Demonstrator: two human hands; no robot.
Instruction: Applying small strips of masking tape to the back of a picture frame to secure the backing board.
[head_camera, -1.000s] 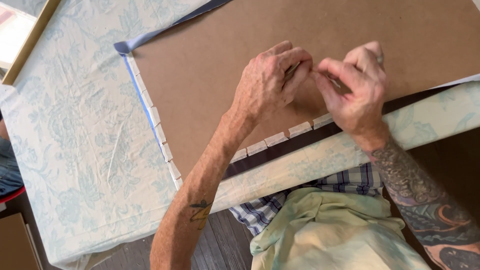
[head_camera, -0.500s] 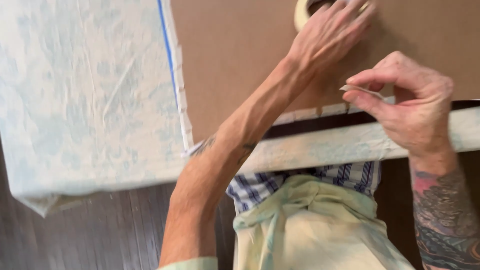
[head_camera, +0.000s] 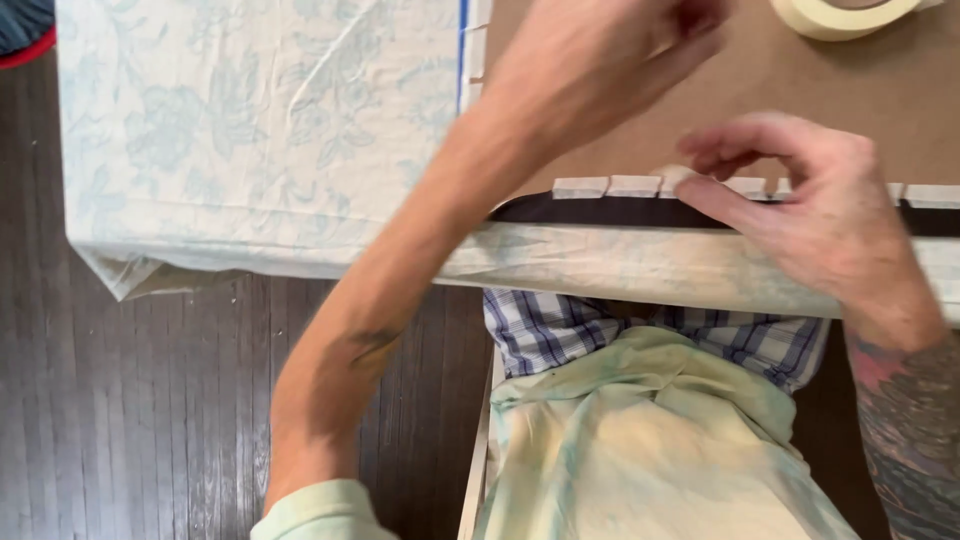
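So compared with half a second back, the right hand (head_camera: 810, 215) has dropped from mid-air down onto the board's near edge, and the left hand (head_camera: 610, 50) has pulled back a bit off the tape roll (head_camera: 848, 14) at the top of the frame, which now sits clear of the fingers.

Right now the right hand's thumb and forefinger are pinched together on a small tape piece (head_camera: 672, 180), pressing it onto the near edge of the brown board (head_camera: 800, 90), centre-right of the frame. That piece joins a row of tape tabs (head_camera: 608, 186) running left to right along the edge, so the long axis of the line is horizontal in the picture, with a dark strip (head_camera: 590, 210) just under it. The left hand hangs above the board at top centre, fingers curled loosely; can't tell if it's holding anything, the fingertips run off the frame. The roll lies up and to the right of it, near but not touching. The left hand is the closer one to the roll, the right is busy on the tabs.

The worktop (head_camera: 250, 130) is covered with a pale floral cloth, with blue tape (head_camera: 463, 50) down the board's left side. Dark wood floor (head_camera: 150, 400) fills the lower left.
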